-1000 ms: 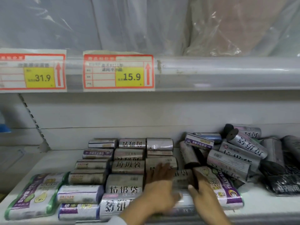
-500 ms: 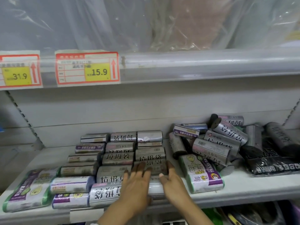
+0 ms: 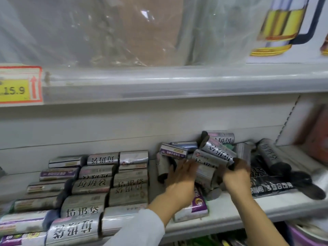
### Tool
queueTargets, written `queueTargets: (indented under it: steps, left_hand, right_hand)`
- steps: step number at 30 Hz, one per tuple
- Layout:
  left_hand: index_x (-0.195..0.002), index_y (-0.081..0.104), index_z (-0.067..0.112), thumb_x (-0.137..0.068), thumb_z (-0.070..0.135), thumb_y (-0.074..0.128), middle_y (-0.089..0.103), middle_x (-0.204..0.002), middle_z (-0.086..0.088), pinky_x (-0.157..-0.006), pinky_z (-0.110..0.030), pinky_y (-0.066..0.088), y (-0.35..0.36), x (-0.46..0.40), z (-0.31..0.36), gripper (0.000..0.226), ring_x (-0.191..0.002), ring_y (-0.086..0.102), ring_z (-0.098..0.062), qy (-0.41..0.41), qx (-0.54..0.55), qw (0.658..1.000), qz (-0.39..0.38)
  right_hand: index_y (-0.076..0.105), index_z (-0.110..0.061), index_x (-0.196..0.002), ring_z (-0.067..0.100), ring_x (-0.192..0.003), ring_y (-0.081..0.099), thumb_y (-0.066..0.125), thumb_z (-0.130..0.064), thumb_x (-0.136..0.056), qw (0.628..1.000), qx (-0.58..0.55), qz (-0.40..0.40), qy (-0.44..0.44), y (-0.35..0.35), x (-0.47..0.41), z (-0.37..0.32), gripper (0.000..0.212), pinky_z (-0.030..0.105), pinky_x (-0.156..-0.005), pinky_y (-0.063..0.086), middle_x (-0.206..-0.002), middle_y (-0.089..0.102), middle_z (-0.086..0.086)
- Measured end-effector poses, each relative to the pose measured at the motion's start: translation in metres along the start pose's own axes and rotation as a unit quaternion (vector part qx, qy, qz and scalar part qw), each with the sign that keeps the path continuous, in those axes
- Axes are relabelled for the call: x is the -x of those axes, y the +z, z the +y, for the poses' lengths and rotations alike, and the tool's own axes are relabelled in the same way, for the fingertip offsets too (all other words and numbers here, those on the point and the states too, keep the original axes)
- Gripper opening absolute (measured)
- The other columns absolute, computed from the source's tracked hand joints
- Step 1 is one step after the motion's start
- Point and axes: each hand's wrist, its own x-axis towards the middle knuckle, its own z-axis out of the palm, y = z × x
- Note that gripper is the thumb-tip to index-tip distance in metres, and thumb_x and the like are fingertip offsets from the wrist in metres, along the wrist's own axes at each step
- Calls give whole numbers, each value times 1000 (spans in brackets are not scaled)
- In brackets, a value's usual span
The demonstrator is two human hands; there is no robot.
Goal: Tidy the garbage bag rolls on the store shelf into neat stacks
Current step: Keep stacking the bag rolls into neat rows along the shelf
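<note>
Grey garbage bag rolls (image 3: 99, 187) lie in neat rows and layers on the left half of the shelf (image 3: 230, 222). To their right, more rolls sit in a jumbled pile (image 3: 218, 148) against the back wall. My left hand (image 3: 179, 178) reaches into this pile, its fingers stretched against the left side of a grey roll (image 3: 205, 167). My right hand (image 3: 234, 174) curls its fingers over that same roll's dark right end. A purple-labelled pack (image 3: 199, 205) lies under my left wrist.
Black bag packs and dark rolls (image 3: 271, 185) fill the shelf's right end. The upper shelf rail (image 3: 177, 82) carries a 15.9 price tag (image 3: 17, 86), with plastic-wrapped goods above. More items show on the shelf below at bottom right.
Both hands left the front of the neat stack and moved right and back into the jumbled pile, onto a grey roll. My view swung right.
</note>
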Motion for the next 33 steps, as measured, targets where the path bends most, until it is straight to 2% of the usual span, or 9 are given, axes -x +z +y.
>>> queueTargets:
  steps: [3,7,14,17,19,21,24,30,33]
  left_hand:
    - [-146,26,22,-76,-6,58,23,-156,-2,-118,-45,15,6,-23,12,82,-146,16,-22,12,-45,999,-15]
    - [-144,29,23,-79,-1,59,23,-153,-8,-114,-48,20,13,-34,13,75,-141,25,-29,17,-87,996,2]
    - [-142,33,20,-76,6,67,33,-146,-14,-113,-49,22,-12,0,1,75,-137,31,-33,-40,-136,990,10]
    - [-115,63,25,-35,22,90,65,-112,-10,-85,-45,53,-32,32,-20,85,-104,64,-30,-70,-146,983,85]
    - [-97,72,25,-13,25,88,71,-87,-5,-62,-38,57,-39,53,-42,86,-76,70,-24,-114,-165,975,95]
    - [-108,69,22,-30,18,86,70,-97,-7,-68,-40,54,-51,75,-62,80,-86,68,-27,-171,-166,968,77]
    - [-143,34,22,-81,9,56,47,-137,-7,-98,-41,38,-61,110,-101,67,-125,46,-28,-220,-218,947,90]
    - [-140,34,29,-83,9,54,38,-143,-3,-99,-37,32,-76,159,-152,63,-132,35,-25,-271,-210,938,41]
    - [-137,41,26,-83,8,54,49,-133,-3,-100,-40,31,-77,171,-161,58,-126,42,-25,-293,-220,931,-7]
  right_hand:
    - [58,0,-100,32,-79,63,65,-18,-72,997,-24,-78,-5,15,-30,17,33,40,-69,51,-97,66,31]
    - [57,-3,-107,35,-86,66,73,-31,-64,992,-40,-105,54,35,-52,32,54,45,-74,56,-98,68,26]
    - [60,6,-86,32,-74,63,67,-12,-81,997,16,-71,16,25,-25,4,19,28,-57,44,-85,66,27]
    - [57,3,-95,33,-81,61,69,-16,-81,998,-32,-51,-30,24,18,-20,27,29,-64,41,-89,62,22]
    - [58,0,-100,28,-83,60,69,-13,-81,990,-66,-107,-67,41,46,-35,25,30,-71,45,-90,63,15]
    - [57,0,-101,24,-81,61,67,-8,-82,976,-80,-182,-93,68,70,-52,22,24,-69,47,-89,64,10]
    - [57,3,-111,29,-98,61,67,-7,-81,960,-96,-237,-112,114,96,-68,33,30,-80,48,-106,65,17]
    - [51,-10,-128,26,-117,54,64,-26,-85,930,-21,-340,-139,180,146,-96,47,29,-96,44,-129,57,12]
    - [47,-11,-131,25,-120,51,60,-27,-87,921,-5,-364,-136,197,163,-103,49,26,-93,40,-134,53,10]
